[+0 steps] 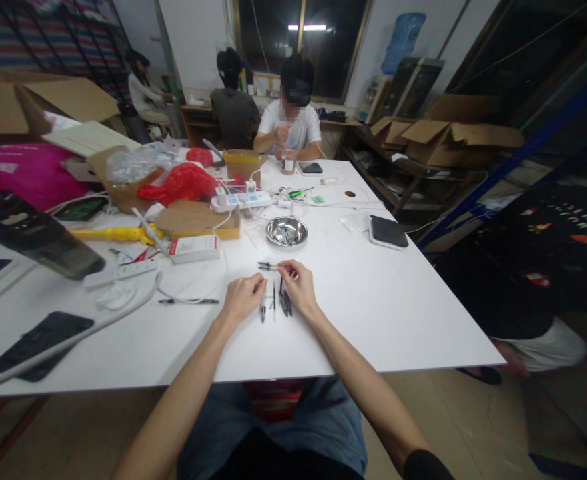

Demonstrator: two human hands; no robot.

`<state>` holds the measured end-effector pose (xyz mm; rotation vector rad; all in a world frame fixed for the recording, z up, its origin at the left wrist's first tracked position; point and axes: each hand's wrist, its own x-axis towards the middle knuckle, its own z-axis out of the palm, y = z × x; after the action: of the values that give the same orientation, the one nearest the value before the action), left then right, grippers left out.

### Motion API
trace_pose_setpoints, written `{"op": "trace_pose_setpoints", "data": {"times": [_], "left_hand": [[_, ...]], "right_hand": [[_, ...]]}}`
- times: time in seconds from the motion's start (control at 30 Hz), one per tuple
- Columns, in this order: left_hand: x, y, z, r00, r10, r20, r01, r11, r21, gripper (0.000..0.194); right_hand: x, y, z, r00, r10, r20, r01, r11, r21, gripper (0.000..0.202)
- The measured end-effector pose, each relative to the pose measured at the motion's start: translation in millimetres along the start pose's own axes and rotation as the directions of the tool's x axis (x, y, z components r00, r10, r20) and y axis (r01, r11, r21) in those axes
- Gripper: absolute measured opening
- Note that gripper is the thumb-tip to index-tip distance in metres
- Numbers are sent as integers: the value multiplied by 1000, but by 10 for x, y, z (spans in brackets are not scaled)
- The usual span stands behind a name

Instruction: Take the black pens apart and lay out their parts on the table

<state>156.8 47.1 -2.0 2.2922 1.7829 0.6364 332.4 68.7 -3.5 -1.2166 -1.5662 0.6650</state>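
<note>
My left hand [243,297] is closed in a pinch just above the white table, left of a small group of pen parts. What its fingertips hold, if anything, is too small to make out. My right hand [298,285] has its thumb and fingers closed at the right end of a dark-tipped pen [267,266]. Between the hands lie a clear pen barrel [263,312] and a slim dark refill [274,300]. Several black pen pieces [286,304] lie under the right wrist, partly covered. Beyond the hands stands a round metal bowl [287,231] with small parts inside.
A black pen [188,301] lies to the left, beside a cable. Farther left are a phone [43,343], a dark bottle [43,237], a power strip [121,272] and a white box [194,249]. At right rests a black-topped case [388,232]. A person [293,123] sits across the table.
</note>
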Motion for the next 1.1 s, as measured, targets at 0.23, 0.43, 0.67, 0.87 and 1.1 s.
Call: {"op": "trace_pose_setpoints", "data": {"times": [0.23,0.43,0.67,0.87,1.1], "left_hand": [[0,5,1,1000,-14,21,13,1000,7,30],[12,21,-16,997,-66,47,66,998,4,22],[17,14,-28,988,-146,52,144,989,31,19],[23,-1,21,981,-192,32,189,979,81,18],[20,-11,13,981,-188,57,184,981,64,19]], "right_hand": [[-7,60,27,995,28,96,-25,999,-33,20],[-58,76,44,979,40,200,-4,984,-178,17],[-34,95,-138,989,-5,145,31,983,-180,16],[-251,114,-326,987,133,95,-103,957,-271,26],[-229,128,-348,991,110,76,-82,946,-312,30]]}}
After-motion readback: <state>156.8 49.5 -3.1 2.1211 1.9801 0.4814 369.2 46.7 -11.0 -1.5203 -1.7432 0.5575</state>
